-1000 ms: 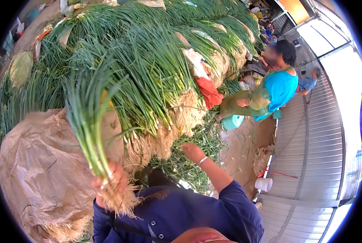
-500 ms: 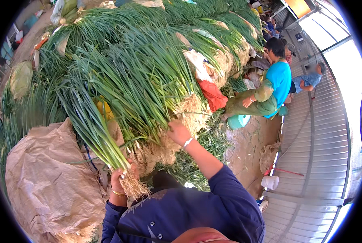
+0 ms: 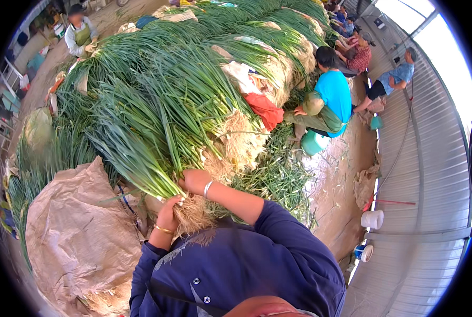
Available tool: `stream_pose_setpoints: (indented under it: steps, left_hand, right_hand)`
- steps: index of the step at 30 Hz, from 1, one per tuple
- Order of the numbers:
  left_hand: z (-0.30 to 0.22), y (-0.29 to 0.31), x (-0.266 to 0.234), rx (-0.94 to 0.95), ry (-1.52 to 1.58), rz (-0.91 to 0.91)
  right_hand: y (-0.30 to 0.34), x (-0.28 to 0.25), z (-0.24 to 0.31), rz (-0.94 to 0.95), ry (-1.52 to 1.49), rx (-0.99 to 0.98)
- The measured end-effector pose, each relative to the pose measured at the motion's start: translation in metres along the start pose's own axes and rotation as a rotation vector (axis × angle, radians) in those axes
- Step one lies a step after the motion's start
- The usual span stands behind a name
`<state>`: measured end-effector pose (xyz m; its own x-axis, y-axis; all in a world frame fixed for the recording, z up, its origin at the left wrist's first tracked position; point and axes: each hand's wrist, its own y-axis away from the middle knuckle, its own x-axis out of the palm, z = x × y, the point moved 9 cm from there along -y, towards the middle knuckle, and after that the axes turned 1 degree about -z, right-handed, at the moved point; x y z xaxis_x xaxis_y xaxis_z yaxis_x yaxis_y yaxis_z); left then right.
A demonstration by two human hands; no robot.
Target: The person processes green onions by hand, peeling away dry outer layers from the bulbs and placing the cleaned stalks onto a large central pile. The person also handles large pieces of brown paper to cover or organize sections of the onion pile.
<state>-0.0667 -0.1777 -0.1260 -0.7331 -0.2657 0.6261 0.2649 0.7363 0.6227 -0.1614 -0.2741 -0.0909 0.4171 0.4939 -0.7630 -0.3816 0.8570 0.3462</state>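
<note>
My left hand [image 3: 167, 215] is closed round a bunch of green onions [image 3: 154, 177], low on the white stems just above the roots. The bunch's pale, stringy roots [image 3: 192, 214] hang beside my wrist, close to my dark blue jacket. Against the same stems, my right hand [image 3: 195, 182] is closed with fingers curled at the bunch's right side; its fingertips are partly hidden. The long green leaves point up and left over a big heap of green onions [image 3: 178, 100], whose root ends [image 3: 241, 137] face right.
A tan woven sack [image 3: 80, 227] stands at my left. Trimmed leaves [image 3: 278, 185] litter the floor on the right. A person in a turquoise shirt [image 3: 335, 100] sits beside the heap, with others beyond. A white bucket [image 3: 372, 219] stands near the corrugated wall [image 3: 431, 174].
My right hand has come from the heap down and left to the bunch in my left hand. The view has shifted, and a person at the far left now shows more fully.
</note>
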Motion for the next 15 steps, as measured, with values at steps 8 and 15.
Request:
stream_pose_setpoints:
  steps: [8,15]
  left_hand:
    - [-0.001,0.005,0.009,0.064,0.046,-0.043]
    - [-0.022,0.038,0.027,0.033,0.187,0.115]
  right_hand:
    - [0.066,-0.021,0.024,-0.374,-0.004,-0.572]
    - [0.123,0.046,-0.2,-0.417,0.202,-0.252]
